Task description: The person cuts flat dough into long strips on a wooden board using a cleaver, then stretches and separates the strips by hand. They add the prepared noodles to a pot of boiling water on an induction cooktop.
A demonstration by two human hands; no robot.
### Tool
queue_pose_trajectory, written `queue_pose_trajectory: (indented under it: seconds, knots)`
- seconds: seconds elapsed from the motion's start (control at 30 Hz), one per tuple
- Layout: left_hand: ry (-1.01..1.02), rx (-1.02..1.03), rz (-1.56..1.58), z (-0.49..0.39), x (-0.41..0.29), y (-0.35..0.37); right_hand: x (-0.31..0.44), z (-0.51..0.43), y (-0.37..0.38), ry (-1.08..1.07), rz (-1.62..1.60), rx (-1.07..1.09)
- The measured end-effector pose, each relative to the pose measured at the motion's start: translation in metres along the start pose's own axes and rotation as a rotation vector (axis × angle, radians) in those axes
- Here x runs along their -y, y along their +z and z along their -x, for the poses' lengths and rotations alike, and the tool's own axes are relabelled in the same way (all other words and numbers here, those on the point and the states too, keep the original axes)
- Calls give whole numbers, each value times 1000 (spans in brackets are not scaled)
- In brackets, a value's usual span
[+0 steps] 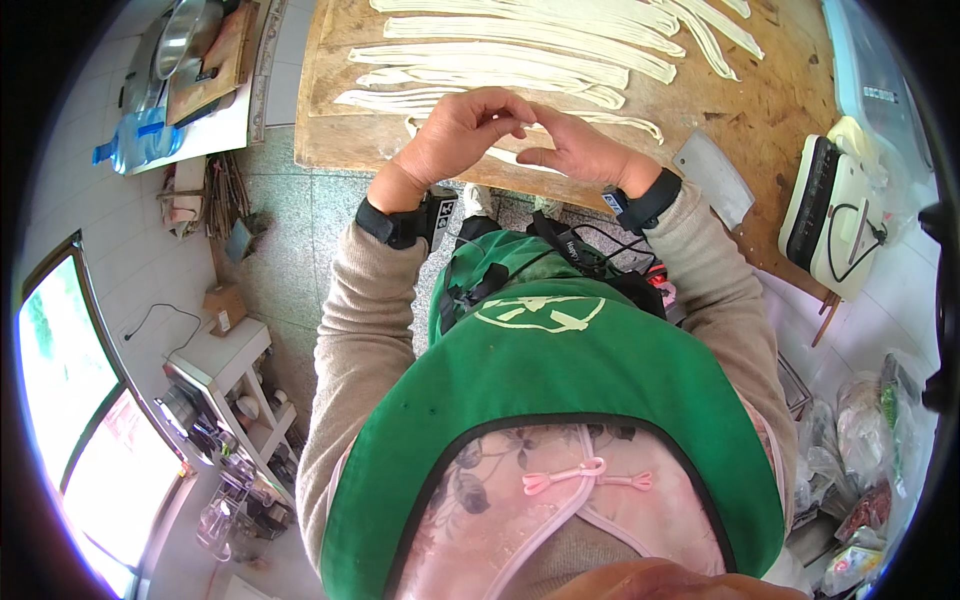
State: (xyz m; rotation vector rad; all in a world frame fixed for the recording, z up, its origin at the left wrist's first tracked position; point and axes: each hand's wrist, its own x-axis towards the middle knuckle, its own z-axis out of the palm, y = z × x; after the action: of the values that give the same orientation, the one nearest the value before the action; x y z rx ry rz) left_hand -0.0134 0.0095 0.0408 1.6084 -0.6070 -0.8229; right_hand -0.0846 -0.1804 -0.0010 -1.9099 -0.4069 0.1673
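Observation:
Over the near edge of a wooden work board (705, 105), my two hands meet at the fingertips. My left hand (469, 127) has its fingers curled in. My right hand (589, 146) reaches toward it, thumb held apart from the fingers. A little pale dough shows where the fingertips meet, but whether either hand grips it is hidden. Below them lies a pale dough strip (517, 160), partly covered by the hands. Another thin dough strip (622, 122) extends to the right behind my right hand. Beyond, several folded bundles of long dough strips (525, 34) lie side by side across the board.
A cleaver blade (716, 176) lies on the board to the right of my right hand. Farther right are a white appliance with a cord (829, 214) and a pale blue plastic bin (874, 75). Plastic bags (862, 427) crowd the lower right. A water bottle (146, 139) lies at far left.

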Motion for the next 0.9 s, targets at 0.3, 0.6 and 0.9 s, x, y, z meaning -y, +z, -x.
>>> queue_pose_trajectory:
  seconds: [0.3,0.6,0.9]
  knots:
    - [-59,-343,-49,31,23,-64,-23,47,-36,426,-348,133]
    - [-256,-373,-3,68,77,-100,-46,74,-63,443,-444,210]
    - [-465,-510,-145,67,103,-95,-75,78,-60,769,-205,64]
